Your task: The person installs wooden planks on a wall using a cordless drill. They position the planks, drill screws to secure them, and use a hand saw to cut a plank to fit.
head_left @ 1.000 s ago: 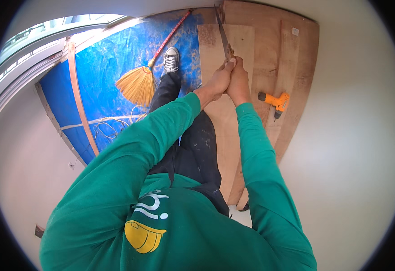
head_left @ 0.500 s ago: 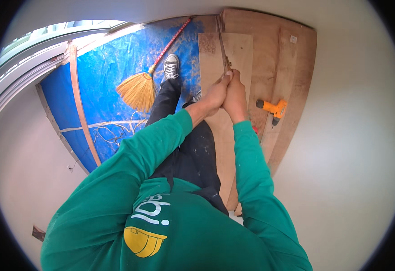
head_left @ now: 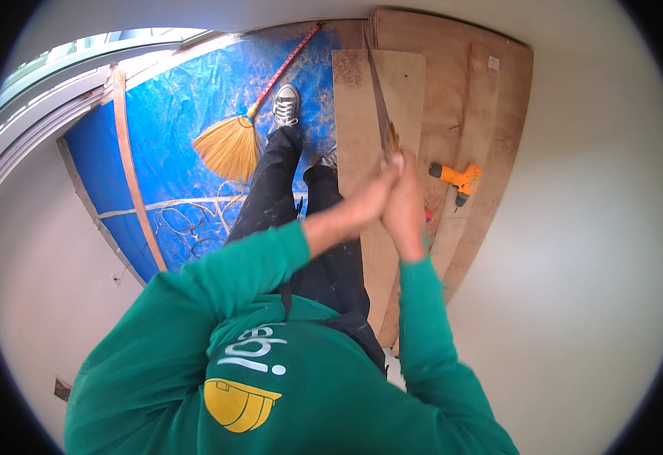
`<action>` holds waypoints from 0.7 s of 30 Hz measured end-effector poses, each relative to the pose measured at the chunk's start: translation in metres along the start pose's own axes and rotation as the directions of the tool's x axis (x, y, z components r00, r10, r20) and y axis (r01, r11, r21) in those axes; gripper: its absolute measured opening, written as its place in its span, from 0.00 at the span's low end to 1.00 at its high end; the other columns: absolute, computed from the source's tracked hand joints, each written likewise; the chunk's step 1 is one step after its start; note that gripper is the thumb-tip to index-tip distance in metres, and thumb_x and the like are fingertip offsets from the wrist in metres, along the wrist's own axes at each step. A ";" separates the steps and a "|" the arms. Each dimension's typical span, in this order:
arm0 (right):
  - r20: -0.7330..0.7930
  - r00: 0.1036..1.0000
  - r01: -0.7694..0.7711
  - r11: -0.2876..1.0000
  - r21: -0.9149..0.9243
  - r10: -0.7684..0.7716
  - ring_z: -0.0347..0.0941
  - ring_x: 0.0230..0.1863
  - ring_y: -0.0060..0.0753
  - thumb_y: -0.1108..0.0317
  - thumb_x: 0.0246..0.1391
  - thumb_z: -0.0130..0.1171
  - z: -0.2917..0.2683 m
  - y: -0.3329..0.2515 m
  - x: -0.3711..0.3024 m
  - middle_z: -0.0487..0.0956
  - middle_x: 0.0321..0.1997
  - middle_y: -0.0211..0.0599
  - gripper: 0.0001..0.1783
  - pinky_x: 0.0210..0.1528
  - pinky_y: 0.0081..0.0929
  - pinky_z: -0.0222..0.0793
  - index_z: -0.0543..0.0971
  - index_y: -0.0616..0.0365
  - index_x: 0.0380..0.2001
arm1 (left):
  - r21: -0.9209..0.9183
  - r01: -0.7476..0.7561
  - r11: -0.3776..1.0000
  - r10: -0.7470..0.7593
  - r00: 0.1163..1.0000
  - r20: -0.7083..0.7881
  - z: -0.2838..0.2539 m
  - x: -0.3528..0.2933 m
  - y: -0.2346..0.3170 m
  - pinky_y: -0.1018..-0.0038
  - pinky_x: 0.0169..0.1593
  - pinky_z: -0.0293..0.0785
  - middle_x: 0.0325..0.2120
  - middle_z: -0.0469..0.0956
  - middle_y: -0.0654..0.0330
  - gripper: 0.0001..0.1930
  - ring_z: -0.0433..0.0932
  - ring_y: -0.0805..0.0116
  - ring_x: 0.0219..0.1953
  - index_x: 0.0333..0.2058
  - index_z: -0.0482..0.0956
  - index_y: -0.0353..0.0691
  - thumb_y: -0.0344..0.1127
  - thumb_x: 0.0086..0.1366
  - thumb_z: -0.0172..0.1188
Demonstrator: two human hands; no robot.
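Both my hands are wrapped together round the handle of a handsaw, whose long thin blade points away from me. My left hand presses against my right hand, and both are slightly blurred. Under the blade lies a pale plywood board, on top of wider brown plywood sheets. Whether the saw's teeth touch the wood, I cannot tell. The far tip reaches toward the sheets' far edge. My fingers hide most of the handle.
An orange cordless drill lies on the sheets to the right. Left of my feet are a straw broom with a red handle and a tangled cord on a blue tarp. A wooden strip crosses the tarp. Walls rise on both sides.
My hands and the saw have drawn back toward my body and slightly right, so more of the blade shows. The broom and drill have stayed in place.
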State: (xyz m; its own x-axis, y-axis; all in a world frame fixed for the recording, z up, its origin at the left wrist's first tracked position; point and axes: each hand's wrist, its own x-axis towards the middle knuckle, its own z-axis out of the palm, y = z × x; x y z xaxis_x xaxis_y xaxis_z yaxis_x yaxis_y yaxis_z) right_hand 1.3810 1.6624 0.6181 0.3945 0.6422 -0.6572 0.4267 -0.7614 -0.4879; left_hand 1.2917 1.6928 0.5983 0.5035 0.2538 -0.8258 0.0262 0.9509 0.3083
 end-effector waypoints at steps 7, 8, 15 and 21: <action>-0.019 0.995 0.096 0.994 0.060 -0.095 0.86 0.51 0.71 0.61 0.80 0.47 0.022 0.020 0.046 0.86 0.45 0.68 0.20 0.48 0.57 0.80 0.70 0.57 0.67 | 0.160 0.026 0.987 -0.024 1.000 -0.016 -0.024 0.047 0.005 0.54 0.73 0.70 0.77 0.66 0.47 0.39 0.73 0.51 0.72 0.80 0.57 0.35 0.61 0.87 0.41; -0.003 0.998 0.063 0.997 0.042 -0.063 0.86 0.51 0.70 0.61 0.80 0.47 0.020 0.011 0.050 0.86 0.46 0.68 0.19 0.48 0.57 0.80 0.70 0.57 0.66 | 0.040 0.015 0.999 -0.014 1.000 -0.021 -0.027 0.055 0.006 0.53 0.70 0.73 0.76 0.68 0.48 0.38 0.76 0.51 0.69 0.80 0.58 0.36 0.61 0.87 0.41; -0.072 0.995 0.070 0.997 -0.011 -0.071 0.85 0.51 0.71 0.59 0.81 0.45 0.004 0.013 -0.004 0.87 0.48 0.66 0.22 0.49 0.57 0.80 0.69 0.58 0.69 | 0.178 -0.074 0.981 0.077 0.997 -0.008 -0.004 0.001 -0.030 0.62 0.84 0.45 0.82 0.55 0.44 0.41 0.51 0.54 0.84 0.81 0.53 0.31 0.60 0.87 0.41; -0.010 0.995 0.102 0.995 0.003 -0.102 0.85 0.52 0.71 0.58 0.79 0.49 0.022 0.018 0.059 0.86 0.47 0.68 0.24 0.49 0.56 0.81 0.68 0.60 0.69 | -0.046 -0.023 0.999 0.022 1.000 -0.016 -0.026 0.065 0.004 0.56 0.76 0.63 0.71 0.74 0.45 0.36 0.74 0.53 0.70 0.76 0.62 0.34 0.60 0.87 0.42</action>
State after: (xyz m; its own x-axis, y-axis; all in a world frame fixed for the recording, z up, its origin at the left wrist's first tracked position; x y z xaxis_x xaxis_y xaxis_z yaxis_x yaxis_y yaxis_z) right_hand 1.3940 1.6847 0.5586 0.3566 0.7173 -0.5985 0.4622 -0.6922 -0.5542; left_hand 1.3020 1.7180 0.5334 0.4903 0.2778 -0.8261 -0.0256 0.9520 0.3049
